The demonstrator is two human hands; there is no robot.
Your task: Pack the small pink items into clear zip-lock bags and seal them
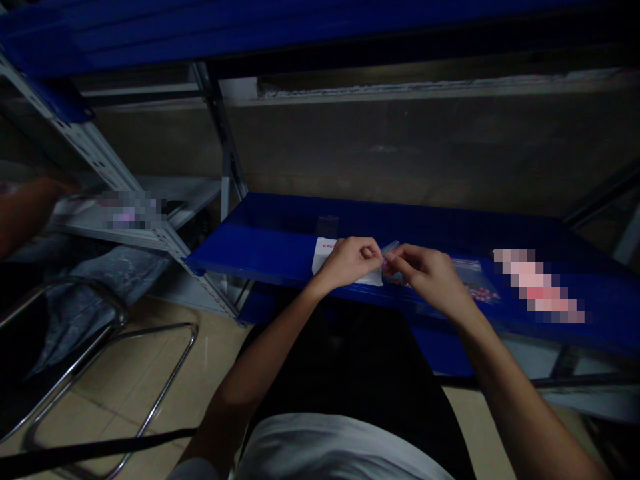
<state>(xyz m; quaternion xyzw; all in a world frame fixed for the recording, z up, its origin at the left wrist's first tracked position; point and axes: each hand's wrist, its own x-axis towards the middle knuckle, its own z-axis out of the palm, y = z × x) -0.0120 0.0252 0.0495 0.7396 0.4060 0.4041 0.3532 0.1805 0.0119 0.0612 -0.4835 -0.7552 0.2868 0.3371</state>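
Observation:
My left hand point(350, 261) and my right hand point(425, 273) meet over the front edge of a blue metal shelf point(280, 240). Both are closed in a pinch on a small clear plastic bag point(389, 257) held between them; something pink shows inside it. Under my left hand lies a white slip of paper point(324, 252) with red print. Just right of my right hand, more clear bags with pink spots point(475, 283) lie flat on the shelf.
Another person's arm point(25, 210) reaches in at the far left over a grey shelf point(190, 193). A metal-frame chair point(100, 347) stands on the tiled floor at lower left. Slotted uprights point(225, 140) and a higher blue shelf point(300, 27) frame the space.

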